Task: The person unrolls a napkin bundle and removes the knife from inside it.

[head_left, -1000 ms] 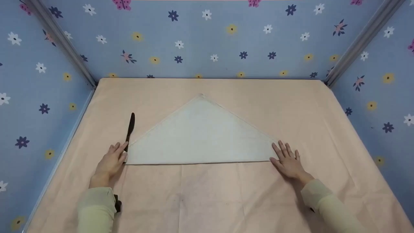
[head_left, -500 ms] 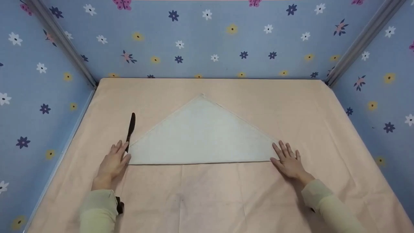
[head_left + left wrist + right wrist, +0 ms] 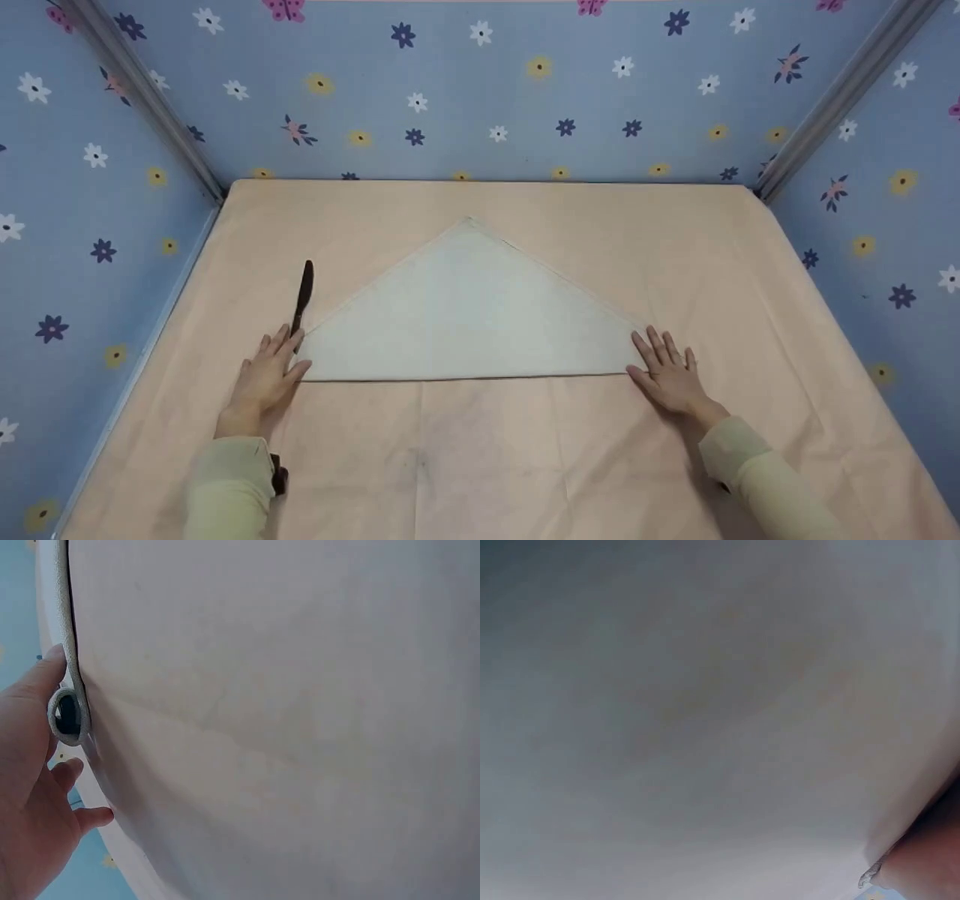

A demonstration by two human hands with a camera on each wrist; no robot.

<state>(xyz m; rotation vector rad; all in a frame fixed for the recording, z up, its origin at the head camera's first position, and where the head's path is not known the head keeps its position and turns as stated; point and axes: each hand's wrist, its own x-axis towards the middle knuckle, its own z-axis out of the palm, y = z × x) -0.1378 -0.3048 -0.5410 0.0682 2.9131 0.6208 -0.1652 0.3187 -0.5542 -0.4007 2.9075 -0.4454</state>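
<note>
A white cloth napkin (image 3: 472,315), folded to a point at the far side, lies flat with its straight edge nearest me. At its left corner sits a dark table knife (image 3: 304,289), its far part sticking out past the cloth. My left hand (image 3: 262,379) rests on that corner with fingers extended, thumb on the cloth. In the left wrist view the corner forms a small roll (image 3: 84,718) around the dark knife end (image 3: 69,712). My right hand (image 3: 669,379) presses the right corner, fingers spread. The right wrist view shows only a bit of the hand (image 3: 926,862).
A pale peach tablecloth (image 3: 487,457) with soft creases covers the table. Blue flower-patterned panels (image 3: 450,67) enclose the back and both sides, with grey posts (image 3: 142,90) at the corners.
My left hand has shifted slightly right, and its thumb has moved inward over the cloth. The left corner has rolled a little further inward. My right hand has stayed put.
</note>
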